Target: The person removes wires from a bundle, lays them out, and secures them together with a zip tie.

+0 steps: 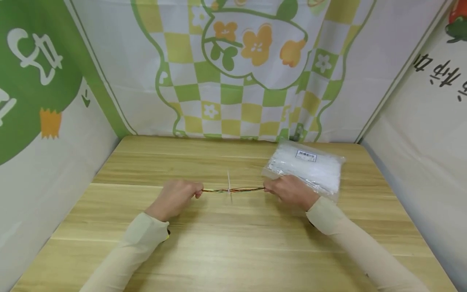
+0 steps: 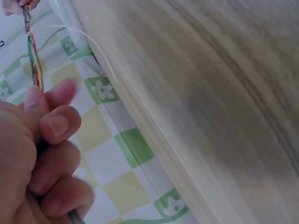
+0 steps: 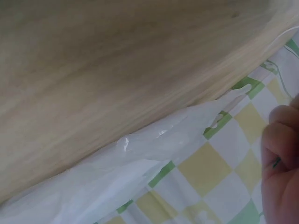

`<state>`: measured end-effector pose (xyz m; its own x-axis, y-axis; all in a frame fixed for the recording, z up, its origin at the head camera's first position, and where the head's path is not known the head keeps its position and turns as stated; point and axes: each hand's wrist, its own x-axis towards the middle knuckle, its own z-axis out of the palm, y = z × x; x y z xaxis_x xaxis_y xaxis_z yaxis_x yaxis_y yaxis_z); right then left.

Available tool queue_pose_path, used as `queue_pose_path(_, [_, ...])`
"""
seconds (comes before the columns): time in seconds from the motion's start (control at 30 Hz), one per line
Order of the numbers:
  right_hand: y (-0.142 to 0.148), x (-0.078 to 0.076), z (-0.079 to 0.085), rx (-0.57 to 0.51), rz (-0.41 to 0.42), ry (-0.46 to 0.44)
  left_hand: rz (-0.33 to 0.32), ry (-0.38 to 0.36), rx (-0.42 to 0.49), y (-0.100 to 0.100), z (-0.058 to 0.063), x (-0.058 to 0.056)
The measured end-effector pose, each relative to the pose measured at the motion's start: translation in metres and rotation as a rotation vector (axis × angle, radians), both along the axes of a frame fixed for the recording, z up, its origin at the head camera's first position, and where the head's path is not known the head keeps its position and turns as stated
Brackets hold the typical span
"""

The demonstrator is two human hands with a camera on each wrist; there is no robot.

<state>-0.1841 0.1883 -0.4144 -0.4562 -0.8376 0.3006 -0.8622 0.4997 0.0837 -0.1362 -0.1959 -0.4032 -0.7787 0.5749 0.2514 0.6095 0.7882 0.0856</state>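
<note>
A thin bundle of multicoloured wires (image 1: 248, 189) stretches level between the two hands, above the wooden table. Its left end is pinched by the left hand (image 1: 176, 197), with thumb and curled fingers around it in the left wrist view. The right hand (image 1: 292, 190) grips the other end; only its curled fingers (image 3: 282, 135) show at the edge of the right wrist view. Around the middle of the bundle sits a white cable tie (image 1: 228, 180), its tail sticking up away from the wires. Whatever lies inside each fist is mostly hidden.
A clear plastic bag of white cable ties (image 1: 310, 166) with a barcode label lies at the back right, just behind the right hand. The wooden table (image 1: 233, 251) ends at a patterned curtain (image 1: 251, 97) behind, with fabric walls at both sides.
</note>
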Motion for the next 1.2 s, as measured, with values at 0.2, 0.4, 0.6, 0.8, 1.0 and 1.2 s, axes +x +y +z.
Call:
queue_pose_path(0.2, [0.003,0.007,-0.004,0.059,-0.058,-0.072,-0.096,-0.174,0.070,0.002,-0.003,0.000])
queue_pose_path(0.4, [0.002,0.010,-0.009,0.099,-0.112,-0.072,-0.095,-0.116,-0.022,0.012,-0.007,-0.001])
queue_pose_path(0.6, [-0.001,0.014,-0.007,0.106,-0.105,0.010,-0.065,-0.040,-0.089,0.019,-0.006,0.003])
queue_pose_path(0.8, [-0.003,0.018,-0.001,0.133,-0.147,0.022,-0.032,-0.091,-0.100,0.023,-0.006,0.003])
queue_pose_path(1.0, [-0.006,0.026,0.009,0.101,-0.231,0.006,-0.014,-0.176,-0.044,0.022,-0.004,0.006])
queue_pose_path(1.2, [-0.004,0.039,0.022,0.029,-0.447,-0.128,0.039,-0.273,0.043,0.017,0.003,0.015])
